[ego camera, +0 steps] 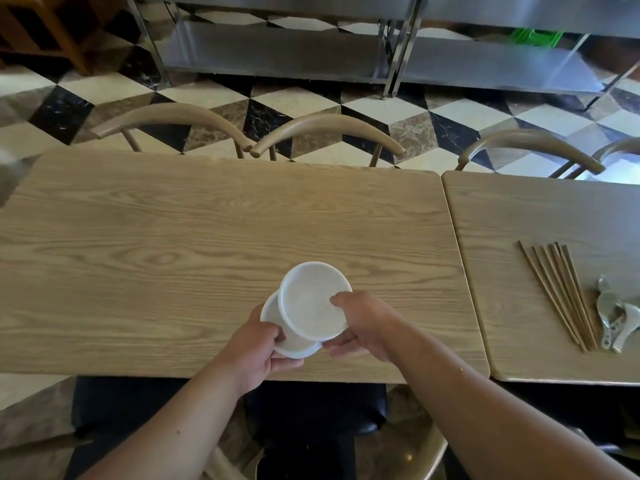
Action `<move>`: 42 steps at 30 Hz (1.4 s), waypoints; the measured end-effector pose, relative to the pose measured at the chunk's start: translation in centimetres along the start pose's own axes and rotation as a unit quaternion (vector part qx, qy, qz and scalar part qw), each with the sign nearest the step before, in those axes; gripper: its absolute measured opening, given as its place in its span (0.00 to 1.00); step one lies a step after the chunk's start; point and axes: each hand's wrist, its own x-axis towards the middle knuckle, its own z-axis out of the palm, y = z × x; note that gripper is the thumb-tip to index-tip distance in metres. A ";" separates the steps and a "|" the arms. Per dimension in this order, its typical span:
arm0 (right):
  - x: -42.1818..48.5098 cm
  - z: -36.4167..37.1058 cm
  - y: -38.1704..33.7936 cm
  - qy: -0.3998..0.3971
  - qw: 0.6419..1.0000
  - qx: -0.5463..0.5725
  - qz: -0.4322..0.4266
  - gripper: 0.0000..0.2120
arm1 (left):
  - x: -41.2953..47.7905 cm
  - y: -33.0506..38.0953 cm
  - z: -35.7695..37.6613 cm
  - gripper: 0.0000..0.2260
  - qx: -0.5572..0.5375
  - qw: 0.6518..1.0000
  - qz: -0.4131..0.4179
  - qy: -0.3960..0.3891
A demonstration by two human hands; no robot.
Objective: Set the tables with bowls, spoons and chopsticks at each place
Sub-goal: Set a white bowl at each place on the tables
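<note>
My right hand (367, 323) pinches the rim of a smooth, round white bowl (313, 301), tilted over the stack of bowls (294, 344) gripped in my left hand (256, 344), above the near edge of the wood-grain table (173, 244).

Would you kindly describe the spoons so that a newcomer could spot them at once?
Look at the right-hand table, the smaller of the two wooden tops pushed together. Near its right edge lies a fan of brown chopsticks; the spoons lie just right of them. They are pale, patterned ceramic, short and curved, unlike the long straight sticks.
</note>
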 end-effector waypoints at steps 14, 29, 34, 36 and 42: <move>9.5 -6.0 3.5 0.122 0.991 -0.032 -0.047 0.23 | 4.0 1.0 -0.3 0.28 -0.077 0.989 -0.022 0.126; 11.5 -2.4 4.0 0.187 0.979 -0.077 -0.038 0.23 | 4.0 1.8 -4.3 0.29 -0.090 0.990 -0.008 0.106; 7.6 3.4 1.3 0.334 0.900 -0.208 -0.186 0.22 | 1.7 2.4 -10.4 0.28 -0.091 0.992 0.007 0.085; 5.0 9.4 -1.6 0.240 0.924 -0.219 -0.204 0.18 | 0.1 2.7 -14.1 0.28 -0.086 0.993 0.017 0.075; -0.3 31.6 -5.8 0.064 0.932 -0.294 -0.203 0.15 | -7.1 5.0 -28.4 0.26 -0.046 0.996 0.061 0.035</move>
